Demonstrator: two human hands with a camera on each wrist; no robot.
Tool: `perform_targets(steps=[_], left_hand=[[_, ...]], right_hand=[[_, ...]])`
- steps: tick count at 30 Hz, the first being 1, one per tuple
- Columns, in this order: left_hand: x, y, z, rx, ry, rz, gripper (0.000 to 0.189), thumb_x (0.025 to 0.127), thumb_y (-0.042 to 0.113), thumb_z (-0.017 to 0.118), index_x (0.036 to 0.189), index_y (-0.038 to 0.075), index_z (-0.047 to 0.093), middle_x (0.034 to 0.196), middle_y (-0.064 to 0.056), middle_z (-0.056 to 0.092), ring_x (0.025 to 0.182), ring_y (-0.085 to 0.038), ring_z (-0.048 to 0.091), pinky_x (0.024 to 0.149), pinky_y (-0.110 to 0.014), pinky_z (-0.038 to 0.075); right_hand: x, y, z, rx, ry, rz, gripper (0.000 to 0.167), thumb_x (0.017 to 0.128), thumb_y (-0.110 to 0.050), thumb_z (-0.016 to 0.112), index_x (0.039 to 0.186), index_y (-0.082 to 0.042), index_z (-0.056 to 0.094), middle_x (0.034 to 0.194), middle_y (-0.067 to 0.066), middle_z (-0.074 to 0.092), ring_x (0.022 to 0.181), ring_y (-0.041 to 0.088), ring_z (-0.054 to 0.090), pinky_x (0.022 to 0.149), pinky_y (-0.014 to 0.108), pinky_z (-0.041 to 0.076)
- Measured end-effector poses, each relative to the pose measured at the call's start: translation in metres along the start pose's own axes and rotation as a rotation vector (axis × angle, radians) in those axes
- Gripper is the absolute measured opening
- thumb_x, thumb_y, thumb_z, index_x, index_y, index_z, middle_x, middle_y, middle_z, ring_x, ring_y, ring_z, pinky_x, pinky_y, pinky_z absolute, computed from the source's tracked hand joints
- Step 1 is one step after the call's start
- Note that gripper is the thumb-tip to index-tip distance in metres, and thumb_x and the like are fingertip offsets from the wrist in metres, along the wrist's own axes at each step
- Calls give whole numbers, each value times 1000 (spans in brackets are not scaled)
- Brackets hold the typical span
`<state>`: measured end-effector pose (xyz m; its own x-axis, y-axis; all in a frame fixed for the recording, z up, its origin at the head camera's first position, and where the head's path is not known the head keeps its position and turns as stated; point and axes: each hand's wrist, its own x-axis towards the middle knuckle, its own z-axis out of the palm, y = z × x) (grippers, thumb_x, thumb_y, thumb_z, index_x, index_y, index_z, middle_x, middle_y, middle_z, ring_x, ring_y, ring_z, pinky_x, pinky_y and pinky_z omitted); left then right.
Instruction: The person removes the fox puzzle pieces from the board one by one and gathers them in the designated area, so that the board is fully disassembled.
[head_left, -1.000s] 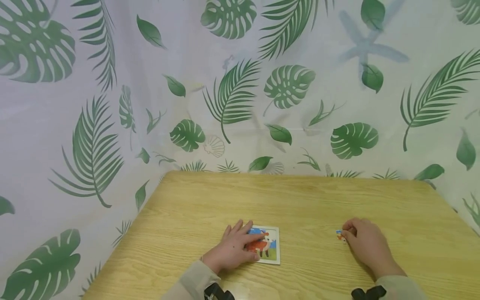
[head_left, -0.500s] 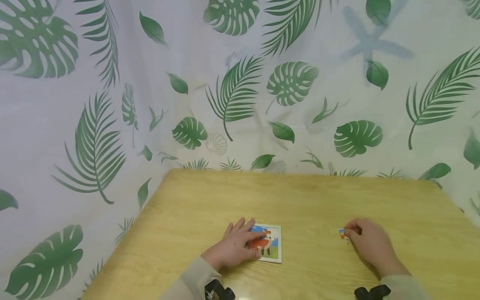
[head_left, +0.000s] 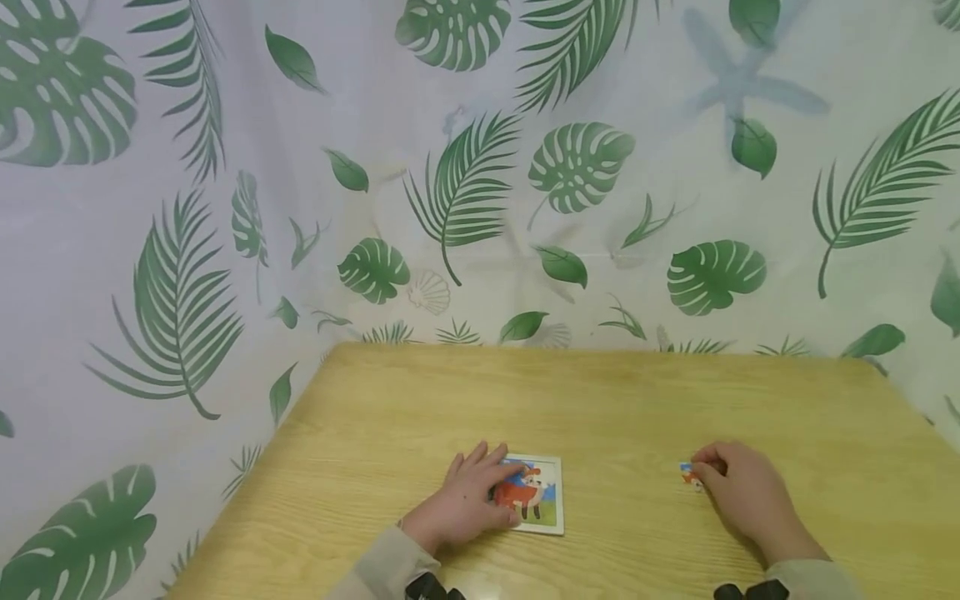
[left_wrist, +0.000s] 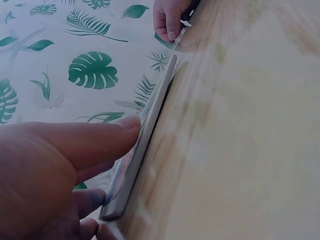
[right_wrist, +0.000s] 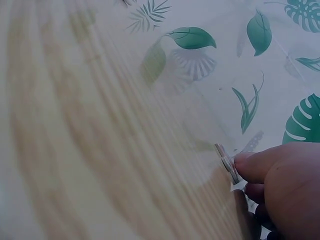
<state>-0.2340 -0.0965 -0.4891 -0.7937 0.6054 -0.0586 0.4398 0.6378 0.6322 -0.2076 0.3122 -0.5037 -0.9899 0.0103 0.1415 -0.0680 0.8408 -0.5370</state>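
Note:
My left hand rests with spread fingers over the left part of a small framed jigsaw puzzle. The puzzle shows a red fox on blue and green, with a pale patch at its upper right; my fingers hide its left side. In the left wrist view, the thumb lies on the face of the puzzle, which is seen edge-on. To the right, my right hand pinches a small puzzle piece with blue, orange and white on it. The right wrist view shows the piece edge-on at the thumb tip.
Both hands are over a light wooden table. A white sheet with green leaf prints hangs behind the table and along its left side. Bare wood lies between the puzzle and the right hand.
The left hand stays on the puzzle, with its index finger shifted slightly left off the fox's head. The right hand keeps its pinch on the piece and has barely moved; the view shifts slightly.

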Motion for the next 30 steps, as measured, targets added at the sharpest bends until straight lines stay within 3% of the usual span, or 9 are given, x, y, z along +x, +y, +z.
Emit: perform_targets(steps=[5, 10, 16, 24, 30], left_hand=[[-2, 0, -1, -50, 12, -36, 73, 88, 37, 77, 153, 22, 47, 166, -11, 23, 154, -35, 7, 119, -62, -1], [-6, -1, -8, -82, 50, -66, 82, 85, 40, 78, 156, 19, 43, 167, -12, 19, 154, -35, 4, 119, -63, 5], [-8, -4, -14, -21, 72, -90, 86, 83, 46, 75, 157, 18, 41, 166, -13, 19, 153, -37, 5, 120, -60, 4], [-8, 0, -13, 33, 74, -91, 88, 82, 51, 77, 155, 15, 44, 165, -17, 21, 153, -41, 7, 119, -63, 3], [-6, 2, -9, 82, 51, -95, 88, 81, 54, 78, 154, 19, 46, 166, -17, 20, 152, -42, 7, 119, -63, 4]], right_hand=[[-3, -4, -2, 6, 2, 0, 16, 100, -22, 65, 105, -9, 73, 96, 2, 66, 84, 19, 59, 70, 40, 48], [-2, -10, -2, 42, 23, 3, 26, 102, -32, 62, 108, -9, 72, 97, 1, 67, 84, 18, 60, 70, 39, 48], [-1, -14, -4, 64, 10, 15, 31, 103, -35, 60, 110, -8, 72, 97, 1, 66, 82, 16, 58, 68, 37, 48], [-2, -10, -8, 36, 20, 15, 33, 103, -35, 59, 112, -7, 72, 103, 5, 67, 89, 22, 61, 74, 45, 51], [-3, -7, -8, 46, 29, 27, 31, 103, -33, 59, 111, -6, 71, 103, 6, 68, 91, 23, 61, 75, 44, 49]])
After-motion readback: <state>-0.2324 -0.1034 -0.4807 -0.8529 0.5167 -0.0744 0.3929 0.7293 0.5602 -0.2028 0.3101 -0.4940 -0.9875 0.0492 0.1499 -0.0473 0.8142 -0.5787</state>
